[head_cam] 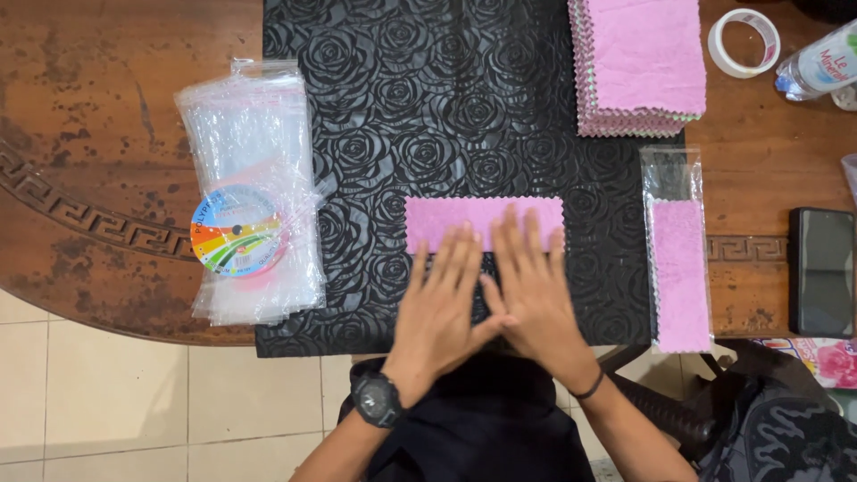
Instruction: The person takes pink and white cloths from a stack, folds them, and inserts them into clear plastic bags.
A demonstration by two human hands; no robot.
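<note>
On the black rose-embossed mat [446, 107], mid-table, we had a folded pink cloth [482, 219] lying flat w/ its zigzag edge showing. Our left hand [442, 299] & right hand [531, 290] were both spread wide, palms down, fingers pressing the cloth's near edge, thumbs touching; neither hand gripped anything. Black watch [377, 399] on the left wrist, thin band on the right.

Around us: a stack of pink cloths [638, 67] at the mat's far right corner, well apart from the hands. Just right of the mat, a clear sleeve w/ one pink cloth packed inside [680, 259], long & narrow, lying on the wooden table [107, 107]. Left of the mat, a pile of empty clear plastic bags [250, 143] w/ a round multicolour label [237, 232] on the pack. Far right: tape roll [744, 42], a plastic bottle [817, 62] lying down, a dark phone [823, 270]. Nothing lay between the hands & the cloth.
</note>
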